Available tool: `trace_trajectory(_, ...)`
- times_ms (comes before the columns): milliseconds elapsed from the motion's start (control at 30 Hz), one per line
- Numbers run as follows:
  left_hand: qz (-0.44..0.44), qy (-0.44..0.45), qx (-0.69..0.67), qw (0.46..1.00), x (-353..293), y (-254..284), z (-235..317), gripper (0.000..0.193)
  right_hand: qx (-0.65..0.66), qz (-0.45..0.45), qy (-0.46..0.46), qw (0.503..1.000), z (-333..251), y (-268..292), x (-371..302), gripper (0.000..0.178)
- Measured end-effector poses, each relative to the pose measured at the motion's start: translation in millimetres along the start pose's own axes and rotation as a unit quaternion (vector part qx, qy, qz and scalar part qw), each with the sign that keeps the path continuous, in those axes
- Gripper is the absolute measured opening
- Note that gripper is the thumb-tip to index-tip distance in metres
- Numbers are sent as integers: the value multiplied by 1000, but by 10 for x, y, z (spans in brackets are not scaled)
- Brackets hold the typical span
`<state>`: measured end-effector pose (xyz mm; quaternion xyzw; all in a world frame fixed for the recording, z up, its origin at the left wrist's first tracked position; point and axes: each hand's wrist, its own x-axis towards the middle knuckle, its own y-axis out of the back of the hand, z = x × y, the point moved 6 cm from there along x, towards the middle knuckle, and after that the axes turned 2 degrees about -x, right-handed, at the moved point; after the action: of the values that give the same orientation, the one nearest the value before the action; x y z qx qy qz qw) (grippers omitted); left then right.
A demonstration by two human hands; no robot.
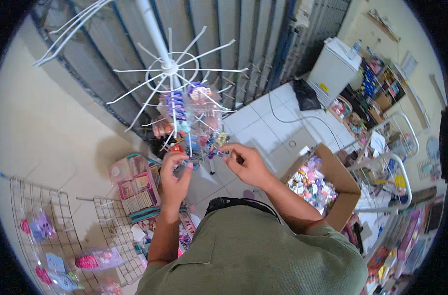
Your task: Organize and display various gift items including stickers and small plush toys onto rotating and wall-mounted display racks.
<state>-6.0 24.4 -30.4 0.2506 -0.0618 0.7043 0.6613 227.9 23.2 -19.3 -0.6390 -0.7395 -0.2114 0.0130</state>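
Observation:
A white rotating display rack with thin radiating prongs stands in front of me. Clear packets of small colourful accessories hang from its lower prongs, and a purple strip hangs among them. My left hand is at the lower left of these packets, its fingers curled toward the thumb. Opposite it, my right hand has its thumb and forefinger bent together beside small purple and gold pieces. Whatever sits between the fingertips of either hand is too small to make out.
An open cardboard box full of small packets stands at right, near a white metal-framed rack. Left of me are a pink case and wire grid panels. A cable crosses the tiles; behind is a folding metal gate.

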Motion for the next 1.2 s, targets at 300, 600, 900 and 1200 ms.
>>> trace_trajectory(300, -257, 117, -110, 953, -613, -1201, -363, 17, -88, 139, -222, 961, 464, 330, -1469, 24)
trace_trajectory(600, -464, 65, -159, 869, -1065, -2308, 64, 20, -138, 298, -316, 890, 375, 634, -2530, 24)
trace_trajectory(900, -495, 28, -153, 855, -1365, -2865, 333, 17, -249, 404, -387, 791, 714, 1476, -3525, 23)
trace_trajectory(1200, -476, 101, -138, 863, -1616, -3409, 319, 17, -351, 195, -470, 786, 2222, 2433, -3935, 43)
